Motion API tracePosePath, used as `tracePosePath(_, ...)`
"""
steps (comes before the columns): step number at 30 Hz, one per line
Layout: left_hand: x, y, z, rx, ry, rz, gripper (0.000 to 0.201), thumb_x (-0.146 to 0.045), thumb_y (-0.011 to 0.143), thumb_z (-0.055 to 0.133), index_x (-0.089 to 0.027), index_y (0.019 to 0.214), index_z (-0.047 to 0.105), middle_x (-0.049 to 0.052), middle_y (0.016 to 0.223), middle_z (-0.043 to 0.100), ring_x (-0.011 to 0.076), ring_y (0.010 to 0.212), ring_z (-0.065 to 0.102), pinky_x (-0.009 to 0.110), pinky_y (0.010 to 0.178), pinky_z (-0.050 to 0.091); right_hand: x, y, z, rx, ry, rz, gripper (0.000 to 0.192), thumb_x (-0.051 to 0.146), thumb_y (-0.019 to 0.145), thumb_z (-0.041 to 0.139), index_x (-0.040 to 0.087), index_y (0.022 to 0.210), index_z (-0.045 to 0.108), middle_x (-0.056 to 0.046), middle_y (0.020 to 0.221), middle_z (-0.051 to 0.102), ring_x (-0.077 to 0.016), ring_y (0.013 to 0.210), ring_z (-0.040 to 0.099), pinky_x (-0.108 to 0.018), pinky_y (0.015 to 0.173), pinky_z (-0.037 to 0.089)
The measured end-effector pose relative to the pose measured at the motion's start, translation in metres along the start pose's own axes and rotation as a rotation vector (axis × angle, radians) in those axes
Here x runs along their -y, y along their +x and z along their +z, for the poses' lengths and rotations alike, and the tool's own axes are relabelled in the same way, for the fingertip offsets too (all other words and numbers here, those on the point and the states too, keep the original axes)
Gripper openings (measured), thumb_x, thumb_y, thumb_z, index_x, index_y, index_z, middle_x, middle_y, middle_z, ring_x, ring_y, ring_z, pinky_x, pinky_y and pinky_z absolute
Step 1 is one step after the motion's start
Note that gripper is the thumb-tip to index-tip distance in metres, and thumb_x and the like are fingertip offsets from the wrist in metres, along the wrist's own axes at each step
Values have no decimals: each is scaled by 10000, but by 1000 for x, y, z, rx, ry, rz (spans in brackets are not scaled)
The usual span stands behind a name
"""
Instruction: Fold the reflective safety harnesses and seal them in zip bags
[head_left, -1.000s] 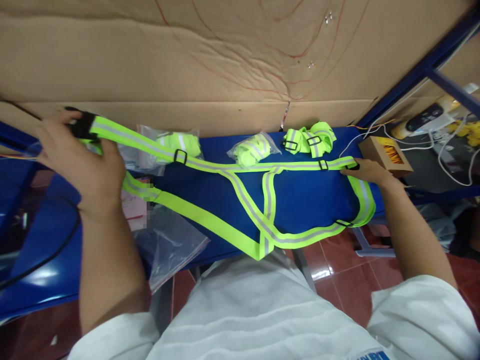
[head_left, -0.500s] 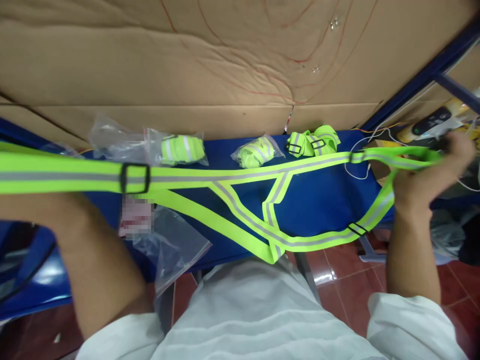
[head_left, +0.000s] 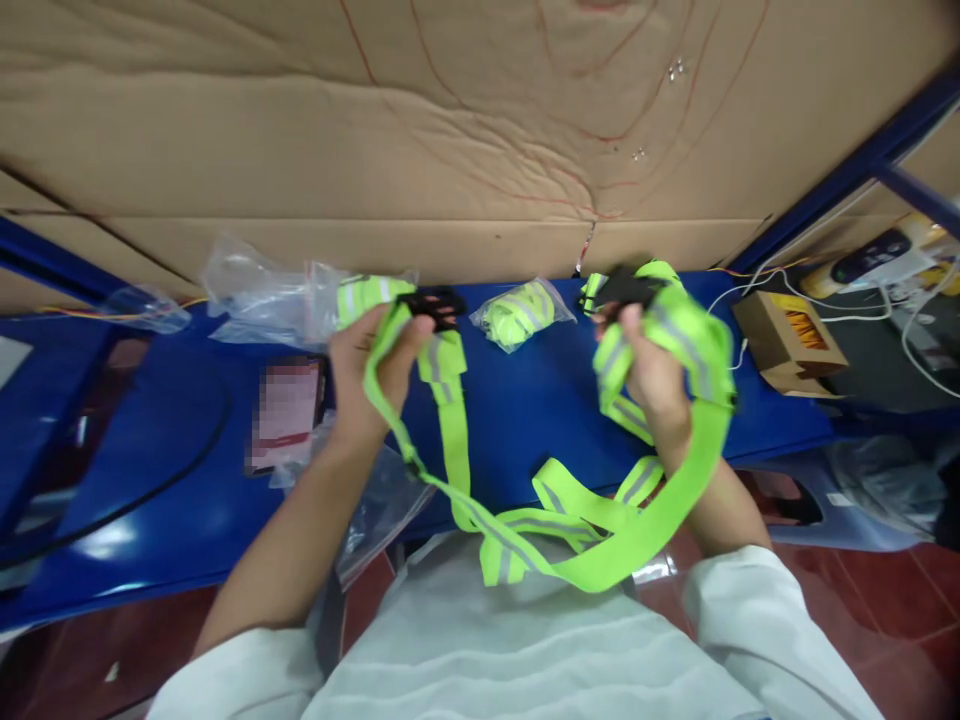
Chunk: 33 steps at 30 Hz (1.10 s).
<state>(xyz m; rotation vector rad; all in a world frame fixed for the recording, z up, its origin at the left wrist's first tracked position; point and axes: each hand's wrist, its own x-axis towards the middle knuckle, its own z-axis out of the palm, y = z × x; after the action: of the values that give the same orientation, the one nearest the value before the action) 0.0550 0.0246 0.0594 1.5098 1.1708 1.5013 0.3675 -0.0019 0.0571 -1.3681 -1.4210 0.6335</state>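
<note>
At the left of the blue bench (head_left: 510, 410): clear bags (head_left: 255, 305), then a flat dark-edged device (head_left: 289, 415), screen pixelated. Bagged strap roll (head_left: 367, 293) behind left hand (head_left: 375, 365), which is clamped on the strap harness (head_left: 637, 555) by a black buckle (head_left: 439, 305). Neon harness sags in loops between both hands, over the bench's front edge. Second bagged roll (head_left: 521, 315) mid-bench, farther back. Right hand (head_left: 656, 385) grips harness at another black buckle (head_left: 630, 287), slightly blurred; loose roll (head_left: 660, 270) behind, partly hidden. Far right: open cardboard box (head_left: 765, 335).
</note>
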Motion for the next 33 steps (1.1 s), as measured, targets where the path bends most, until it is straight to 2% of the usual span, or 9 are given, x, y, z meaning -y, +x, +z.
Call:
tracePosePath(3,1,-16,13,50,64,26,218,-454,865,808,-248,932,827,3,854,794,189,776,719,329,752,592,9,-4,39,181,-4,-52,455,666,888,743,219,972,721,-20,917,751,-205,842,680,-357,806,596)
tracePosePath(7,-1,-23,15,140,52,-2,272,-486,823,845,-226,903,829,10,800,785,183,685,694,294,627,561,20,-3,58,291,12,-137,459,666,868,754,211,882,700,-6,809,687,-180,762,621,-319,703,558)
tracePosePath(10,-4,-21,12,153,34,-17,290,-498,805,866,-225,894,830,13,779,775,181,657,682,292,592,551,14,0,61,325,48,-211,443,645,868,753,216,804,663,-5,766,656,-172,705,599,-322,652,542)
tracePosePath(15,-9,-14,2,-6,-4,0,272,-521,858,818,-250,881,820,17,838,779,229,845,749,355,809,630,9,5,59,232,97,-167,370,628,922,691,258,899,702,-28,853,704,-223,785,682,-404,743,609)
tracePosePath(17,-11,-14,1,24,28,-14,310,-544,822,842,-236,830,808,12,755,749,232,789,737,335,729,621,13,5,60,239,72,-160,388,651,908,700,264,926,719,-37,865,711,-235,805,686,-408,759,612)
tracePosePath(25,-2,-26,9,201,84,22,332,-513,829,842,-185,874,816,14,741,743,194,684,689,272,606,519,20,9,65,454,0,-242,415,665,927,683,253,878,685,-16,830,664,-205,773,619,-362,728,562)
tracePosePath(28,-9,-23,5,155,123,82,246,-443,854,831,-203,909,817,-2,779,759,191,723,714,271,667,541,25,19,54,544,-17,-330,366,610,941,696,271,1079,708,-46,1023,712,-236,931,661,-409,894,579)
tracePosePath(31,-27,-16,0,-18,267,207,153,-359,881,802,-245,981,819,-24,842,785,187,771,734,282,748,568,43,18,38,358,11,-354,362,526,977,679,298,1258,680,-71,1228,694,-249,1099,661,-437,1027,547)
tracePosePath(33,-41,-13,2,-124,401,328,132,-287,904,767,-248,1019,819,-23,893,807,183,802,746,282,780,574,62,9,31,142,85,-295,277,483,1036,602,296,1211,705,-57,1127,703,-221,998,673,-402,936,567)
